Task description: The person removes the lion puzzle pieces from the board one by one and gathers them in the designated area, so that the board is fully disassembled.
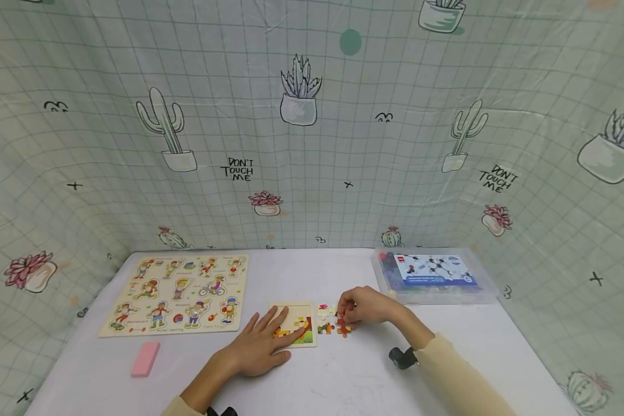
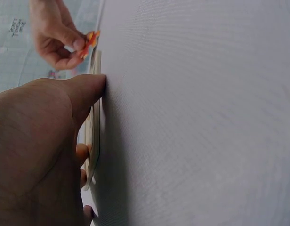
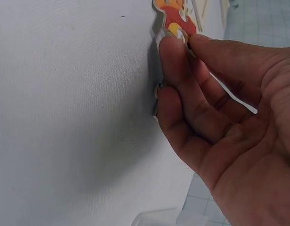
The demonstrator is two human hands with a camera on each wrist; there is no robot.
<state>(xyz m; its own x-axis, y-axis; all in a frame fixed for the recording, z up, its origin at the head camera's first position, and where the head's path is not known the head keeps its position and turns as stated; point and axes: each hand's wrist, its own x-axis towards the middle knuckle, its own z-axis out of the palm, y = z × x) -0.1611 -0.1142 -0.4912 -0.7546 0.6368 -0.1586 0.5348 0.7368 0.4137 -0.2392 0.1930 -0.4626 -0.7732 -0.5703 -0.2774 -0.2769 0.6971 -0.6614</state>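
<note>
My left hand lies with fingers spread across a small wooden puzzle tray, partly covering it. Several yellow, red and green picture pieces show in the tray's lower part. The left wrist view has the thumb down by the tray's edge. To the right, my right hand pinches a red and orange jigsaw piece between thumb and fingers; the same piece shows in the left wrist view. Beside the tray lie loose jigsaw pieces, one with a pink flower.
A large wooden peg board with child figures lies at the left, with a pink block in front of it. A clear plastic box with a blue label stands at the back right. Patterned cloth walls the table.
</note>
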